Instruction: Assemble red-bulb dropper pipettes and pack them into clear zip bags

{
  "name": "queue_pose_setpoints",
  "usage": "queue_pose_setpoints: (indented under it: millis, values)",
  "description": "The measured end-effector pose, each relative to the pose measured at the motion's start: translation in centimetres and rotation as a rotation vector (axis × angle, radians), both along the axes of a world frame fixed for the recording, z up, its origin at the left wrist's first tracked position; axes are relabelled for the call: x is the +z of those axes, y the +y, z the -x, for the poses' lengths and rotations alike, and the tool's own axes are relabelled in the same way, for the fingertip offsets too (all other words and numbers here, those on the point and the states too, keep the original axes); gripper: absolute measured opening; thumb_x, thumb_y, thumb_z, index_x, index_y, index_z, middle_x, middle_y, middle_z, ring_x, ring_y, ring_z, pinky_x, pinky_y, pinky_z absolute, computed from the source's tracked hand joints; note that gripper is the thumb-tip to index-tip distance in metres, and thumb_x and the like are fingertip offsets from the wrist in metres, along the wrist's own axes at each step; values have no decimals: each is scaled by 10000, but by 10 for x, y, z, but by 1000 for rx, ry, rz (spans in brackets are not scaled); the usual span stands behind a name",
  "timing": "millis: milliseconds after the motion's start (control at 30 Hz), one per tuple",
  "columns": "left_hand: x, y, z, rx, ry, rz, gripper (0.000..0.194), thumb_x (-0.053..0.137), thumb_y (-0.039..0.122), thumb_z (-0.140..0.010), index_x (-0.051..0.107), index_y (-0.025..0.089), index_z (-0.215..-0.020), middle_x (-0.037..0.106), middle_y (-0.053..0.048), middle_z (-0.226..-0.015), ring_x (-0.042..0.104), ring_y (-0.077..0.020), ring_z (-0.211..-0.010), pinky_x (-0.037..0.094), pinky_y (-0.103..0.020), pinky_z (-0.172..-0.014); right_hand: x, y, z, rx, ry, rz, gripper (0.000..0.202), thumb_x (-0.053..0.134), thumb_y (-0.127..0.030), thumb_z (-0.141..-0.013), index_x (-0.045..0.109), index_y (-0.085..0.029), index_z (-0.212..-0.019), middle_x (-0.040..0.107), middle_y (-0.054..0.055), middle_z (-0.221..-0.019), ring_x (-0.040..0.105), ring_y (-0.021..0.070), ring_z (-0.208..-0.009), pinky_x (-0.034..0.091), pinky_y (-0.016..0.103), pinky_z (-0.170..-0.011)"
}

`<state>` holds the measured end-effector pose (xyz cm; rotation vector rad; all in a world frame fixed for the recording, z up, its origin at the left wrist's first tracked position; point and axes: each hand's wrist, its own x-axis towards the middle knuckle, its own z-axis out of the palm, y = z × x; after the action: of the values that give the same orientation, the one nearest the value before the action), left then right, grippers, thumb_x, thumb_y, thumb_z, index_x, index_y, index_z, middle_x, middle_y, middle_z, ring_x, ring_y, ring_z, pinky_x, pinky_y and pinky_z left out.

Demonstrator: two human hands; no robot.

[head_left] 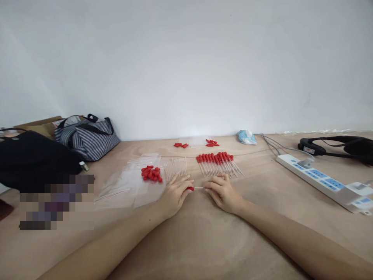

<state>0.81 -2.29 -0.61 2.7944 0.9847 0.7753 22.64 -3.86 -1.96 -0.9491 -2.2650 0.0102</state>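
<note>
the left hand [176, 195] pinches a red bulb [190, 188] and the right hand [223, 193] grips the clear tube [199, 188] that meets it, over the bench [204, 241]. beyond the right hand lies a row of red-capped tubes [211, 158]; loose red bulbs [151, 174] rest on a plastic bag [145, 197].

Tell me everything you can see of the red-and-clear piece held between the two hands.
The red-and-clear piece is slim and lies crosswise, roughly level, low over the table. Its red end, rubbery-looking, is held by the left grip, which partly covers it. The thin clear tube, glass or plastic by its look, runs to the right grip, whose fingers hide its far end. How firmly the parts are joined can't be told.
</note>
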Motion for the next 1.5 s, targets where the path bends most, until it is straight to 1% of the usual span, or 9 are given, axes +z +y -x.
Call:
queue_pose_setpoints:
  millis: [133, 233, 333, 500, 633, 800, 1033, 1333, 1500]
  values:
    - [-1, -3, -1, -49, -62, 44, 179, 320, 195, -893, 491, 192, -943, 626, -36, -1023, 516, -175, -1065, 227, -468, -1007, 1, -1, 1, 2, -9, -22, 184, 405, -170, -842, 573, -192, -915, 611, 34, -831, 532, 133, -779, 236, 356, -845]
    - [1, -6, -3, -70, -103, 101, 169, 326, 204, -889, 486, 190, -940, 640, -13, -907, 592, -142, -886, 222, -442, -1015, 1, -1, 1, 13, -17, -79, 206, 388, -145, -842, 570, -196, -924, 615, 32, -839, 533, 127, -772, 227, 359, -858]
    - [3, -8, -3, -60, -145, 136, 156, 339, 209, -881, 494, 187, -888, 618, 11, -792, 585, -110, -724, 270, -394, -993, 1, 0, 0, 23, -43, -155, 253, 355, -82, -826, 560, -186, -932, 611, 35, -845, 527, 123, -768, 225, 353, -859]
    - [4, -8, -4, -48, -173, 157, 162, 356, 211, -867, 515, 191, -843, 614, 15, -763, 567, -116, -708, 313, -374, -941, 3, 2, -1, 25, -117, -269, 264, 345, -41, -788, 557, -172, -872, 586, 33, -805, 497, 120, -715, 242, 327, -785]
    - [3, -7, -4, -38, -199, 170, 159, 378, 224, -860, 531, 190, -838, 629, 14, -759, 570, -116, -691, 332, -361, -924, 4, 2, -1, 28, -155, -310, 279, 346, -26, -766, 550, -167, -894, 559, 30, -768, 474, 119, -681, 236, 310, -720]
    - [1, -6, -3, -45, -203, 140, 158, 401, 232, -852, 547, 184, -814, 617, 26, -690, 546, -95, -582, 351, -363, -908, 5, 2, 0, 77, -183, -289, 278, 352, -31, -759, 550, -156, -909, 551, 33, -764, 444, 112, -634, 227, 301, -686]
    - [1, -7, -2, -92, -152, 36, 161, 398, 234, -859, 538, 177, -804, 620, 27, -667, 544, -93, -560, 338, -396, -912, 7, -3, 3, 91, -219, -239, 232, 377, -49, -729, 568, -137, -829, 534, 26, -717, 357, 106, -547, 227, 304, -657]
    - [-4, -7, -2, -127, -84, -86, 163, 369, 228, -851, 521, 185, -813, 613, 7, -651, 559, -111, -586, 336, -377, -909, 6, -10, 16, 86, -147, -84, 239, 338, -122, -828, 574, -143, -858, 544, 41, -705, 426, 130, -635, 261, 287, -654]
    - [7, -8, -4, -132, -29, -133, 168, 382, 200, -859, 541, 174, -813, 632, 0, -675, 574, -117, -620, 303, -388, -929, 10, -8, 18, 94, -157, -20, 246, 329, -156, -857, 575, -143, -868, 557, 39, -706, 446, 124, -644, 259, 281, -650]
